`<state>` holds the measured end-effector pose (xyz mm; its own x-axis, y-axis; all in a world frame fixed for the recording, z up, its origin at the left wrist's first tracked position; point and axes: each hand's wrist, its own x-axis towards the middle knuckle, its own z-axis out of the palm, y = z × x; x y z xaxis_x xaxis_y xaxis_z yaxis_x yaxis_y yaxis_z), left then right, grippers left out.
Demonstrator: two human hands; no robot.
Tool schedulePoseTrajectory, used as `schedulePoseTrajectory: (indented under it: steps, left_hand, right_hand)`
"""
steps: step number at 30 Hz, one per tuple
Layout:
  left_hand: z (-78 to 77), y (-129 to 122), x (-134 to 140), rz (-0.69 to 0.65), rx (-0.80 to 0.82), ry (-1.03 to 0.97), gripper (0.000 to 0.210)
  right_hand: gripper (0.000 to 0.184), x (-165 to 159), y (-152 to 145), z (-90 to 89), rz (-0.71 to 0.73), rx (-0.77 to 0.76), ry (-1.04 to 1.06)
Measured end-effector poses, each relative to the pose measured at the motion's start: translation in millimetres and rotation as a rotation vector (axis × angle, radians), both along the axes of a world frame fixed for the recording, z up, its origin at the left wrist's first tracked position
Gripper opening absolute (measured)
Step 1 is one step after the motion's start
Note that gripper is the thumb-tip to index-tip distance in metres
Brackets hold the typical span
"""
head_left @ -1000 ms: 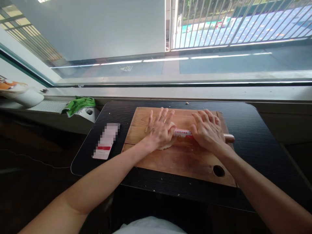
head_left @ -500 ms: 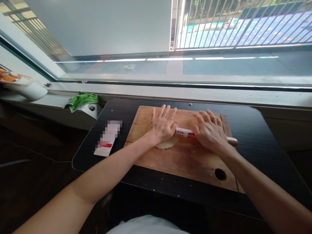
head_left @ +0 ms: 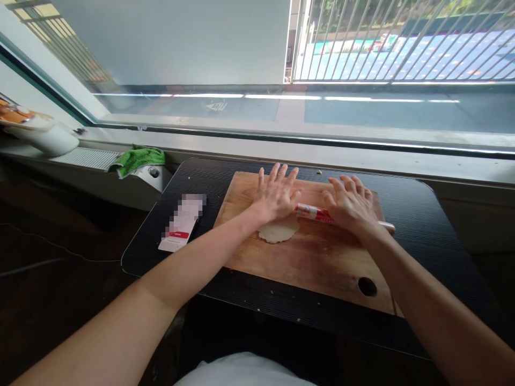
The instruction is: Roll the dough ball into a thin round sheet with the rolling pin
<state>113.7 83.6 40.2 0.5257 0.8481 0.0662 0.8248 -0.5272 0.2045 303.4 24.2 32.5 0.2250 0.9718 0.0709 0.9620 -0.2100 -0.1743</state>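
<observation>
Flat-palmed grip: left hand [head_left: 277, 197], right hand [head_left: 351, 206] pressing rolling pin [head_left: 316, 213], fingers spread, over dough [head_left: 277, 232].

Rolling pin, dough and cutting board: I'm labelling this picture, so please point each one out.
Rolling pin [head_left: 313, 212], head view, on the red-and-white middle part showing between the hands.
Dough [head_left: 277, 232], head view, on the middle of the flat pale round.
Cutting board [head_left: 317, 262], head view, on bare wood near the front.

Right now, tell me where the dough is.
The dough lies flat on the wooden cutting board, left of its middle, just below the left hand and the rolling pin.
</observation>
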Motion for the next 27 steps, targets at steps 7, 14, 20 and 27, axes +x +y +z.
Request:
schedulePoseTrajectory:
  steps: [7, 14, 20, 27]
  left_hand:
    - [-3.2, -10, -4, -0.024, 0.014, -0.021, 0.062]
    - [-4.0, 12, 7, 0.035, -0.090, -0.040, 0.064]
    - [16.2, 52, 5, 0.292, -0.028, -0.384, 0.039]
    - [2.0, -17, -88, 0.394, -0.003, -0.265, 0.021]
  right_hand:
    - [0.057, -9, -15, -0.4, 0.020, -0.002, -0.042]
    - [0.056, -3, 0, -4.4, -0.020, 0.066, -0.025]
    - [0.047, 10, 32, 19.1, -0.128, 0.168, 0.000]
    - [0.041, -18, -37, 10.4, 0.048, 0.181, -0.152]
